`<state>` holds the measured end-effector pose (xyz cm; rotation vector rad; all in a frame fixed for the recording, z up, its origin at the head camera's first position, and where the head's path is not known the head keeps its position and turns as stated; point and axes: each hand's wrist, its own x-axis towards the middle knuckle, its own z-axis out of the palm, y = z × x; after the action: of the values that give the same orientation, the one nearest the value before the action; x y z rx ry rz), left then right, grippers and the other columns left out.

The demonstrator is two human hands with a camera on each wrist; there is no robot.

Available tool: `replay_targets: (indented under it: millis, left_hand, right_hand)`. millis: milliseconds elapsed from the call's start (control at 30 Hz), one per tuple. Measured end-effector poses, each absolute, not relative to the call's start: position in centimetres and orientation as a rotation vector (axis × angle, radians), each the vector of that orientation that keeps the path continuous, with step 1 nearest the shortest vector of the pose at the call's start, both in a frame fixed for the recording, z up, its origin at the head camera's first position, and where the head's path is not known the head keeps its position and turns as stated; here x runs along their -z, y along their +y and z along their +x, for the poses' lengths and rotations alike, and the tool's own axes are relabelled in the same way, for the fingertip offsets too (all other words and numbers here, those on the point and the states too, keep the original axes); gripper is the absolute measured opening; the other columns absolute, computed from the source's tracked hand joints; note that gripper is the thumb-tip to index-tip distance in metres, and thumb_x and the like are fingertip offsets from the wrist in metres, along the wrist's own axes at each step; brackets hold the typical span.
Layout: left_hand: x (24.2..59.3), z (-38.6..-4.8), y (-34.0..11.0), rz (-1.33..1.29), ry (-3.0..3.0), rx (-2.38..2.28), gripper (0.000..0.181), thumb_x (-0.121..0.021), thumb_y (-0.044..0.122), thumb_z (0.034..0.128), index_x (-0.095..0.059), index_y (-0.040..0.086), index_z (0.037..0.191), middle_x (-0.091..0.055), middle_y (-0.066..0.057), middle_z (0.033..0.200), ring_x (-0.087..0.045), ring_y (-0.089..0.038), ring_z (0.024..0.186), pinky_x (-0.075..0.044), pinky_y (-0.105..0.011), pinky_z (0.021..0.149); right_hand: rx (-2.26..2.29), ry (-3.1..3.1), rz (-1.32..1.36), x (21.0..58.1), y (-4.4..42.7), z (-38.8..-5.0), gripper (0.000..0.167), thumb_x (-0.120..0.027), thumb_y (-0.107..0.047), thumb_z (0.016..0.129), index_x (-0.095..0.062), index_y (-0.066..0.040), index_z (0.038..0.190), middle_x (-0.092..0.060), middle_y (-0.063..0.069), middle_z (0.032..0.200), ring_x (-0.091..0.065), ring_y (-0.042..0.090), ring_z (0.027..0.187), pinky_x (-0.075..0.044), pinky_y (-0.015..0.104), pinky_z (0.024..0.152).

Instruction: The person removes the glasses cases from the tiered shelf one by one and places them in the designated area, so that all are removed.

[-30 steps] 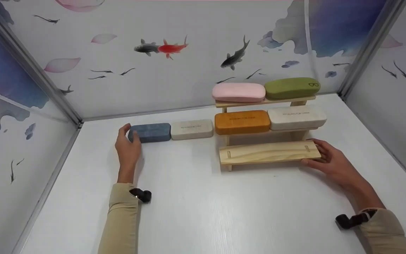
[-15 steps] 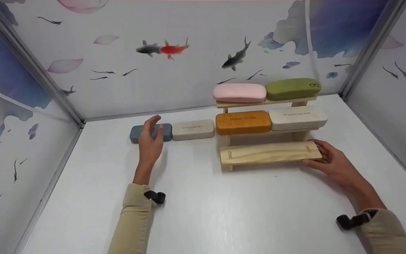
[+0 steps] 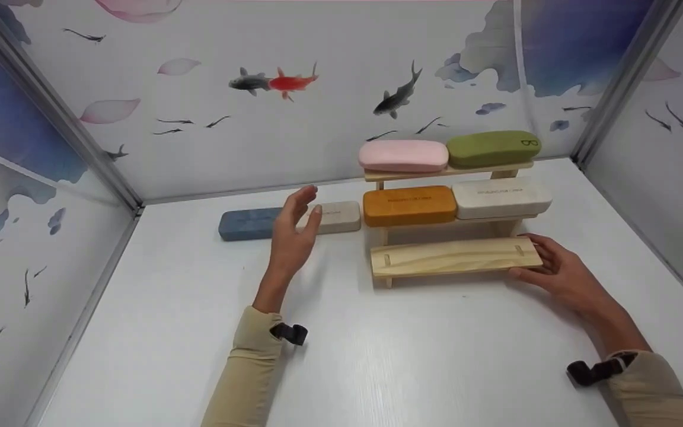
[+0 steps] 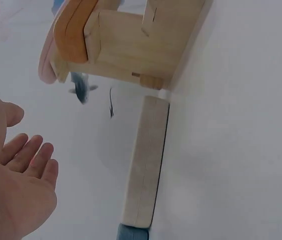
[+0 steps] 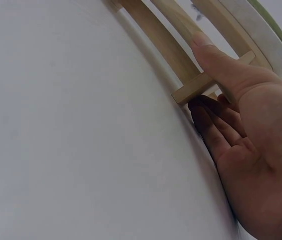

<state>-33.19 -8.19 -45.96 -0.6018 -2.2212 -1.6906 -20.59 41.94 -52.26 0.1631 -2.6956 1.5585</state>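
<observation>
My left hand (image 3: 294,234) hovers with loosely bent fingers, holding nothing, in front of the place where a blue glasses case (image 3: 246,224) meets a cream one (image 3: 341,217). Both cases lie end to end on the table; in the left wrist view the cream case (image 4: 146,162) is apart from the palm. At the right end of a three-tier wooden rack (image 3: 454,258), my right hand (image 3: 564,273) grips the bottom shelf. The right wrist view has the thumb on the shelf and the other fingers (image 5: 215,127) by its support, their tips partly hidden.
The rack's top tier carries a pink case (image 3: 402,156) and a green case (image 3: 492,148). On its middle tier sit an orange case (image 3: 409,206) and a white case (image 3: 500,198). Printed panels (image 3: 329,136) border the white table (image 3: 377,356) at the back and sides.
My left hand has let go of the blue case's left end and moved right, to in front of the cream case. My right hand and the rack stay as they were.
</observation>
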Motion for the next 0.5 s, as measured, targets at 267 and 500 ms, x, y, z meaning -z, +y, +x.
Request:
replay_targets:
  millis: [267, 500]
  left_hand:
    - [45.2, -32.7, -5.0, -0.673, -2.235, 1.707, 0.047, -0.065, 0.02, 0.1108, -0.056, 0.009, 0.155, -0.062, -0.009, 0.155, -0.058, -0.019, 0.147, -0.045, -0.035, 0.128]
    - [45.2, -32.7, -3.4, -0.701, -2.282, 1.725, 0.05, -0.066, 0.023, 0.1101, -0.054, 0.009, 0.157, -0.061, -0.008, 0.157, -0.058, -0.018, 0.148, -0.045, -0.033, 0.127]
  right_hand:
    - [-1.574, -2.683, 0.171, 52.3, 42.0, -20.6, 0.082, -0.08, -0.024, 0.101, -0.035, -0.006, 0.168, -0.06, -0.005, 0.149, -0.063, -0.011, 0.123, -0.055, 0.008, 0.096]
    - [-1.59, -2.675, 0.175, 52.4, 42.1, -20.7, 0.082, -0.08, -0.024, 0.101, -0.035, -0.006, 0.167, -0.06, -0.009, 0.147, -0.064, -0.01, 0.122, -0.056, 0.009, 0.095]
